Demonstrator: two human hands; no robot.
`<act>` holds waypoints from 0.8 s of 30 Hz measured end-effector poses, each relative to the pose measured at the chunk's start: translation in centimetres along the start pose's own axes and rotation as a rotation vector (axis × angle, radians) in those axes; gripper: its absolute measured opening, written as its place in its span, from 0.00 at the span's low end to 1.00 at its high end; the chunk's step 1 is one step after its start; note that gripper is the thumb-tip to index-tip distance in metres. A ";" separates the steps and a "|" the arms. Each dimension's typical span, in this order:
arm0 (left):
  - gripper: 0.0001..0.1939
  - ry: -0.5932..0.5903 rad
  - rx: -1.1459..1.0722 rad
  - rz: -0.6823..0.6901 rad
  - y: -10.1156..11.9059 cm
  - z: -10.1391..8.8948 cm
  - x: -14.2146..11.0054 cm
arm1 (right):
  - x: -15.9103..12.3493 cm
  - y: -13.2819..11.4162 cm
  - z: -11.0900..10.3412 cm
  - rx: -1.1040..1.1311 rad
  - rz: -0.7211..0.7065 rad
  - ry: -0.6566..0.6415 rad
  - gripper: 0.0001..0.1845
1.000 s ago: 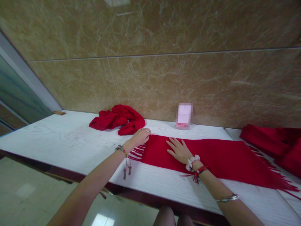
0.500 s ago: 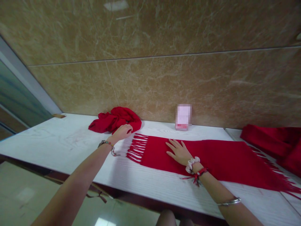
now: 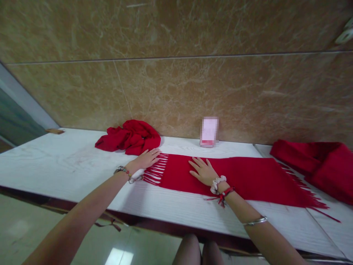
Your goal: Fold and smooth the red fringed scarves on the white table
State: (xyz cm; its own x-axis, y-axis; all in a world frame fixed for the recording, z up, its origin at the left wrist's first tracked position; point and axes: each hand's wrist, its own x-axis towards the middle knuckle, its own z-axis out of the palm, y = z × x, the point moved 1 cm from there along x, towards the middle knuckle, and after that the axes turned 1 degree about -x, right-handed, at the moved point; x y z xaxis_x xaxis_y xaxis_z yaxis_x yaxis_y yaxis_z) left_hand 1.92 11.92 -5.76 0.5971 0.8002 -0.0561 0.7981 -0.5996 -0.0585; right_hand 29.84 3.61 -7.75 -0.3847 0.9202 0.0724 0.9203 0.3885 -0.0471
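A red fringed scarf (image 3: pixel 248 178) lies flat along the white tabletop, its tassels at the left and right ends. My right hand (image 3: pixel 204 172) rests palm down on the scarf, left of its middle, with the fingers spread. At the left fringe, my left hand (image 3: pixel 145 160) is stretched out with its fingertips at the upper tassels; nothing is held in it. Just behind that hand sits a crumpled red cloth (image 3: pixel 129 138).
A second red cloth (image 3: pixel 317 165) is bunched at the right, beside the scarf's right fringe. A blurred pink-and-white object (image 3: pixel 209 132) leans on the brown marbled wall (image 3: pixel 176 92). The white table (image 3: pixel 66 162) has its front edge close to my knees.
My left hand has gone from curled fingers near the crumpled cloth to straightened fingers at the left tassels. My right hand stays on the scarf. The view has shifted slightly.
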 end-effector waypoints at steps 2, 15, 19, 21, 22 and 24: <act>0.23 0.036 0.015 0.013 0.9 -0.7 0.6 | 0.1 -0.1 -0.1 -0.014 -0.004 -0.016 0.27; 0.23 0.110 -0.063 0.142 10.6 1.3 4.5 | -1.4 1.8 -1.0 -0.037 0.216 -0.055 0.29; 0.24 0.112 -0.045 0.145 10.2 1.2 4.5 | -3.0 4.6 -1.4 -0.141 0.334 -0.079 0.30; 0.24 0.122 -0.043 0.149 10.1 1.4 4.7 | -4.2 6.6 -1.9 -0.202 0.376 -0.092 0.29; 0.24 0.128 -0.042 0.152 10.1 1.5 4.7 | -5.0 7.8 -2.1 -0.225 0.383 -0.095 0.28; 0.23 0.145 -0.034 0.158 10.0 1.9 4.9 | -6.8 10.5 -2.5 -0.242 0.402 -0.096 0.26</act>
State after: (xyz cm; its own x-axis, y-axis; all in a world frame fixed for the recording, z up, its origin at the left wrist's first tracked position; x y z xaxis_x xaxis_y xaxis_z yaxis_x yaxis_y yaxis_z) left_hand 12.61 9.82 -8.48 0.7187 0.6905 0.0820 0.6942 -0.7193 -0.0263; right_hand 42.29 1.27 -6.20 0.0111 0.9999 0.0031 0.9833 -0.0115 0.1819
